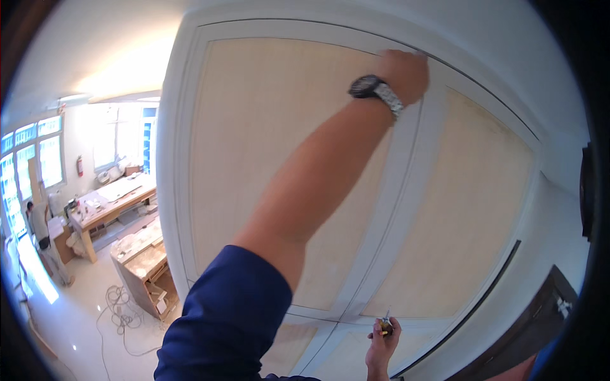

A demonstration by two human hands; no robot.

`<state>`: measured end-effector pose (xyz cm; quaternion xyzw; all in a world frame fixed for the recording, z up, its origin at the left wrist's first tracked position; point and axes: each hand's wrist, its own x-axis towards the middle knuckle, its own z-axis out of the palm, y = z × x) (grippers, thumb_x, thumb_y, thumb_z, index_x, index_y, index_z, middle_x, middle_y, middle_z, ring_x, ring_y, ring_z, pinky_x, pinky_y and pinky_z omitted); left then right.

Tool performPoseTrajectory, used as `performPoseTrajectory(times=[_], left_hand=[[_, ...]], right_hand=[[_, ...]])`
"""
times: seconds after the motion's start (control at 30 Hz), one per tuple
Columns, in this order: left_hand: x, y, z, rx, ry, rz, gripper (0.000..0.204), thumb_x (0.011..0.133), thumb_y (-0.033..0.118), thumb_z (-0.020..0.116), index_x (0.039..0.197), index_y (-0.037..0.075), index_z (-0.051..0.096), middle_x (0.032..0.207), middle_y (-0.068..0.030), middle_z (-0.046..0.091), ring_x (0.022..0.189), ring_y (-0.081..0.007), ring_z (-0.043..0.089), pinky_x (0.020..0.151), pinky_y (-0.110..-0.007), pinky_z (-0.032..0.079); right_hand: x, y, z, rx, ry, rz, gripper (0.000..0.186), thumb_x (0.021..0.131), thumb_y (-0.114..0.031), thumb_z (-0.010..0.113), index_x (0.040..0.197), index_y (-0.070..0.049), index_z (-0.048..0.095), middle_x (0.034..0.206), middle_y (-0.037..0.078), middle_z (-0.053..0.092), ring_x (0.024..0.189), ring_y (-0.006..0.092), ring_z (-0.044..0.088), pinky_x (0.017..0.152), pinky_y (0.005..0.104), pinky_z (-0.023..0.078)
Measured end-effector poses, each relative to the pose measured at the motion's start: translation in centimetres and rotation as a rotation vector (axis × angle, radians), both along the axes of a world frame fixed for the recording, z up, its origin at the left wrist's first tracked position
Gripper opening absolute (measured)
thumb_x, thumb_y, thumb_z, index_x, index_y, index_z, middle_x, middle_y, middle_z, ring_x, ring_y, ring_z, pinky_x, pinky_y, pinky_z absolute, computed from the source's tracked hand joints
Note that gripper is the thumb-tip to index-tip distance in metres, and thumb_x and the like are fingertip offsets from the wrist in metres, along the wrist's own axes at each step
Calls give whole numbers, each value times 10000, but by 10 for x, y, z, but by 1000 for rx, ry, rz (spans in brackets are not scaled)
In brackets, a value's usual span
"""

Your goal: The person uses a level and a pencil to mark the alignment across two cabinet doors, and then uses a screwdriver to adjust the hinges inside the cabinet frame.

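Left hand: the left hand [405, 71] is at 1 o'clock of the view, blurred, curled against the upper edge of the cabinet front near the door seam; whether it grips anything, I cannot tell.
Wrist and sleeve: a wristwatch [365, 86] with a dark face and pale band; below it, toward 7 o'clock, a rolled navy sleeve [229, 311].
Right hand: the right hand [381, 343] is at 5 o'clock, closed round a small hand tool.
Hand tool: the hand tool [386, 327] has a yellow-and-dark handle and a thin shaft aimed toward 12 o'clock.
Cabinet front: the cabinet front [279, 140], pale wood panels in white frames, fills the centre behind both hands.
Toward 4 o'clock: a black strip [499, 273], then a dark door [527, 325] with a metal handle [563, 307].
Toward 8 o'clock: an open wooden unit [136, 279] and loose cable [121, 308] on the floor.
Toward 9 o'clock: a cluttered work surface [117, 208], a red extinguisher [80, 166] and another person [42, 228], bending.
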<state>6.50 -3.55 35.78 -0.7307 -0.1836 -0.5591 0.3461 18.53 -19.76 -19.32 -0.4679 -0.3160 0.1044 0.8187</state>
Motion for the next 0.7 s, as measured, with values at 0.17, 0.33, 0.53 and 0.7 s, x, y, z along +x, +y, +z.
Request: performPoseTrajectory(times=[0.17,0.33,0.53,0.7], left_hand=[[-23,19,-15,-84,-56,-27,397,925,165,489,1279,27,603,929,-198,729,876,-376,711,769,-515,562],[-10,20,-78,-133,-46,-313,432,927,172,540,1331,25,584,995,-231,707,954,-402,679,850,-483,538],[19,-30,-223,-261,-85,-329,609,836,192,700,1384,-11,527,1350,-226,487,1245,-417,454,1054,-549,366],[35,-32,-297,-245,-53,-282,727,812,226,727,1446,-11,459,1521,-207,321,1377,-434,304,1124,-611,222]], right_hand=[[-2,2,7,34,15,43,493,942,-94,690,1333,13,409,1083,94,620,851,112,591,688,253,510],[4,8,-1,117,88,84,513,904,1,707,1325,6,414,1077,95,609,904,123,601,775,263,532],[1,18,-3,151,96,53,429,869,35,742,1216,-23,495,1022,51,635,920,116,616,830,267,532],[4,14,-15,164,92,10,390,888,4,739,1198,-26,504,1004,49,651,911,112,622,819,267,522]])
